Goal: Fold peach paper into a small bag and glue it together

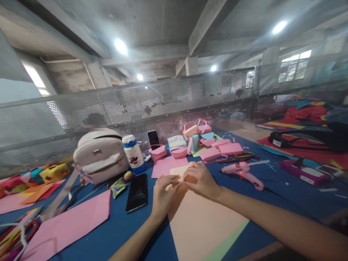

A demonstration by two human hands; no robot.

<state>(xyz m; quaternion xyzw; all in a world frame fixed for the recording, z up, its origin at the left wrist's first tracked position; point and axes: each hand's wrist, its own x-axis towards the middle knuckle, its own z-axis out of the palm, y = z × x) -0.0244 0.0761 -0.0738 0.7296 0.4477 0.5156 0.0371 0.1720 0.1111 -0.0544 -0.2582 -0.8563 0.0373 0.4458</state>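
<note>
My left hand and my right hand meet at the far end of a peach paper on the blue table. Both have bent fingers and thumbs closed on peach paper there, fingertips almost touching. The fingers partly cover this spot, so whether a separate smaller piece is held I cannot tell. A green sheet shows from under the peach one. Just beyond the hands lies a pink sheet. To the right rests a pink glue gun with a red light on.
A black phone, a snack packet, a bottle and a white backpack stand or lie left. Pink paper pieces are piled behind. Scissors lie front left; a purple box sits right. A perforated metal screen borders the table.
</note>
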